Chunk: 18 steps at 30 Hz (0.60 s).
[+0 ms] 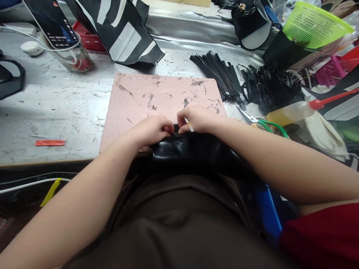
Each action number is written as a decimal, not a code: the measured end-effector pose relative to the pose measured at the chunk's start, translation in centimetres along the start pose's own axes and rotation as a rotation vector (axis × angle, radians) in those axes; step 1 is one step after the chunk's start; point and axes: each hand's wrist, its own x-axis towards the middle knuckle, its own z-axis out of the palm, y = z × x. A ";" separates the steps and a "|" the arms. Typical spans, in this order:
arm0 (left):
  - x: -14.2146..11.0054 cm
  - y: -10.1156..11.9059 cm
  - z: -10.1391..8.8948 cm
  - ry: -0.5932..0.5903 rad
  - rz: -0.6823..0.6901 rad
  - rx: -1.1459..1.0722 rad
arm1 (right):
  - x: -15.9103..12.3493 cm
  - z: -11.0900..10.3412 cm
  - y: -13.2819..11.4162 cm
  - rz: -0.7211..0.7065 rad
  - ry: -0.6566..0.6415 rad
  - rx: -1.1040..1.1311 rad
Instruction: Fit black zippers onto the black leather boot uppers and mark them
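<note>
Both the left hand [153, 130] and the right hand [198, 116] are narrow at the upper edge of a glossy black piece [193, 151], in the middle of the frame. The left pinches that edge; the right has a thin white stick [190, 126] between its fingers, with its fingertips at the edge too. What lies under the fingers is hidden.

The piece sits at the near side of a pink board [157, 93], over the brown apron [182, 224]. Its lower part looks poorly supported, so its weight could pull the edge out of the pinch and leave the two sides uneven. The smooth surface could make that slip easier, and uneven pressure could crease it.

The stick slants close to the black surface; a turn of the right wrist could scrape or smear it, if the tip carries anything, which I cannot tell. At the right of the frame, open scissors [252, 118] lie near the right forearm, which could brush them if it swings outward.
</note>
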 end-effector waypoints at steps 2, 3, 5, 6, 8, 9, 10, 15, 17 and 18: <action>-0.3 -0.3 0.0 0.016 0.047 -0.003 | 0.0 0.0 0.0 0.011 -0.002 0.004; -0.4 -0.4 0.0 0.010 0.065 -0.009 | -0.1 0.1 0.0 0.016 -0.003 0.002; -0.8 -0.6 -0.3 -0.031 0.085 -0.023 | -0.1 0.1 0.0 0.018 -0.002 -0.003; -1.0 -0.6 -0.5 -0.062 0.086 -0.027 | -0.1 0.1 0.0 0.018 -0.001 -0.005; -1.2 -0.7 -0.9 -0.121 0.075 -0.036 | -0.1 0.2 0.1 0.016 0.000 -0.007; -1.3 -0.7 -1.1 -0.141 0.067 -0.042 | -0.1 0.2 0.1 0.015 0.000 -0.004; -1.3 -0.8 -1.2 -0.153 0.060 -0.049 | -0.1 0.2 0.2 0.013 0.001 -0.001; -1.2 -0.7 -1.2 -0.148 0.046 -0.068 | -0.1 0.2 0.2 0.017 -0.002 0.001; -1.0 -0.5 -0.6 -0.098 0.042 -0.071 | -0.1 0.2 0.2 0.010 0.001 0.003; -0.9 -0.4 -0.3 -0.052 0.034 -0.066 | -0.2 0.3 0.3 0.002 0.008 0.005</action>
